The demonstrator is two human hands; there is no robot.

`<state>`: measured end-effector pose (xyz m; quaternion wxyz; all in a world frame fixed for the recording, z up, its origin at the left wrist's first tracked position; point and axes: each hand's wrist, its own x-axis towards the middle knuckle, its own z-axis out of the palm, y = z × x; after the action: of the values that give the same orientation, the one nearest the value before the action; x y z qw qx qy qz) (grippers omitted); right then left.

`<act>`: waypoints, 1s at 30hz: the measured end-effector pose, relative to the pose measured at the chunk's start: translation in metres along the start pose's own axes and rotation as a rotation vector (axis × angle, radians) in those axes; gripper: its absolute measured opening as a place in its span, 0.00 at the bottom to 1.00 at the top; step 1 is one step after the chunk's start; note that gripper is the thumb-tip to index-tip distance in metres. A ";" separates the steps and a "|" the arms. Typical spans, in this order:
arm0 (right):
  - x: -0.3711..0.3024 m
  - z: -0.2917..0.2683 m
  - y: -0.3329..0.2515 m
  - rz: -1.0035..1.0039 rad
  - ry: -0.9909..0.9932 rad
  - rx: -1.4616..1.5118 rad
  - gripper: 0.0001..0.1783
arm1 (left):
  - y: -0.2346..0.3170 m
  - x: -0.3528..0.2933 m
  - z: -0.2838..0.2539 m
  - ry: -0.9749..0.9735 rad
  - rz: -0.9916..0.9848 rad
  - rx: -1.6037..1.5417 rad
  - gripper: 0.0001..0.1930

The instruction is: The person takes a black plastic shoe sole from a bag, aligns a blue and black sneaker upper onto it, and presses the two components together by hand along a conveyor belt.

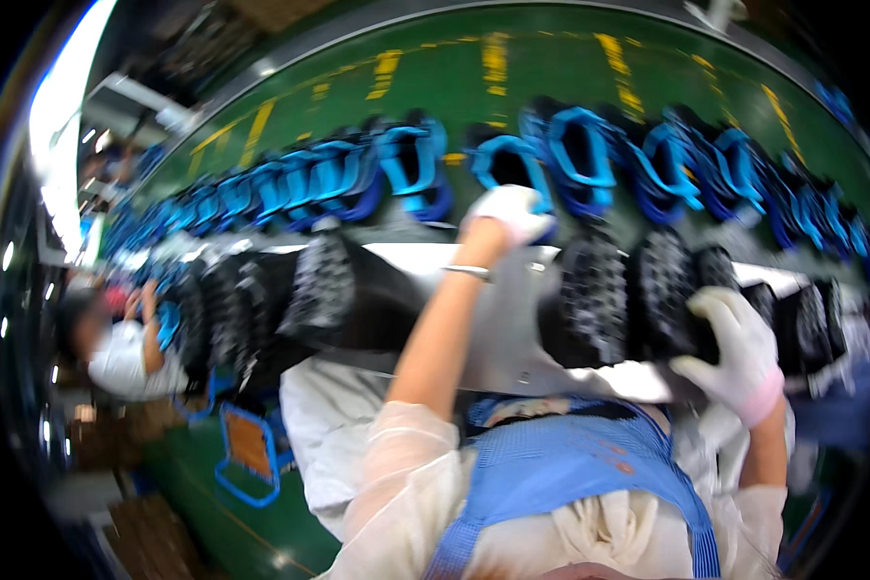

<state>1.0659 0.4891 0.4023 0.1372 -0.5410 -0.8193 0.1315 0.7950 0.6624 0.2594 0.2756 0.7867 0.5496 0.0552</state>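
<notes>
Blue-edged shoe (pixel 505 144) at left hand (pixel 505 215), narrow gap (pixel 459 187) leftward

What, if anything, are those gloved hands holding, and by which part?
Cannot be told: the left hand covers part of a blue-trimmed shoe, the right hand is by black boots; neither grip shows clearly.

Green floor (pixel 261 532), yellow markings (pixel 494 68), bright light (pixel 58 126)

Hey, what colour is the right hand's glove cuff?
The right hand has a pink glove cuff, best seen in the head view.
</notes>
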 end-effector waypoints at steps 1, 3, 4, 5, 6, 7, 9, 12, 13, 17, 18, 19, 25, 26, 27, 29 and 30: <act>-0.003 0.000 0.000 0.011 0.022 -0.001 0.29 | 0.008 0.001 -0.006 -0.063 -0.047 -0.005 0.21; -0.003 0.005 -0.002 0.045 0.029 0.021 0.28 | 0.004 0.002 0.001 -0.109 -0.108 0.035 0.21; -0.003 0.005 -0.007 0.082 0.024 0.029 0.28 | 0.004 0.001 0.004 -0.111 -0.134 0.051 0.20; -0.001 0.007 -0.011 0.079 0.018 0.029 0.26 | -0.005 -0.001 0.010 -0.137 -0.165 0.030 0.19; -0.002 0.006 -0.014 0.054 0.014 0.023 0.26 | -0.009 0.002 0.016 -0.166 -0.173 0.001 0.19; -0.003 0.006 -0.015 0.081 -0.013 0.017 0.26 | -0.015 0.004 0.020 -0.169 -0.184 0.027 0.18; -0.004 0.007 -0.014 0.125 -0.019 0.033 0.27 | -0.011 0.006 0.012 -0.192 -0.173 0.031 0.18; 0.000 0.009 -0.017 0.037 0.069 0.036 0.29 | -0.005 0.006 -0.003 -0.251 -0.157 0.045 0.18; -0.001 0.010 -0.014 0.067 0.046 0.035 0.30 | -0.008 0.006 -0.006 -0.282 -0.150 0.025 0.18; 0.000 0.005 -0.010 0.078 -0.026 0.032 0.30 | -0.013 0.010 -0.004 -0.204 -0.106 0.118 0.17; 0.001 0.006 -0.010 0.074 -0.024 0.041 0.30 | -0.015 0.012 0.000 -0.129 -0.107 0.182 0.18; 0.001 0.006 -0.010 0.069 -0.023 0.050 0.29 | -0.019 0.012 0.004 -0.123 -0.111 0.176 0.18; -0.003 -0.009 -0.006 0.071 0.060 0.185 0.26 | -0.014 -0.023 -0.007 0.075 -0.092 0.073 0.25; -0.003 -0.014 -0.007 0.075 0.077 0.222 0.26 | -0.008 -0.035 -0.016 0.185 -0.056 -0.001 0.26; 0.001 -0.017 -0.011 0.078 0.107 0.212 0.26 | -0.006 -0.041 -0.019 0.289 -0.029 -0.111 0.27; 0.013 -0.019 -0.016 0.039 0.136 0.237 0.27 | 0.011 -0.053 -0.033 0.351 0.038 -0.414 0.29; 0.021 -0.018 -0.019 -0.005 0.157 0.267 0.27 | 0.019 -0.060 -0.039 0.310 0.066 -0.607 0.30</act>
<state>1.0481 0.5027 0.4279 0.2717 -0.5248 -0.7825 0.1961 0.7719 0.6189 0.3147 0.4084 0.6685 0.5176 0.3442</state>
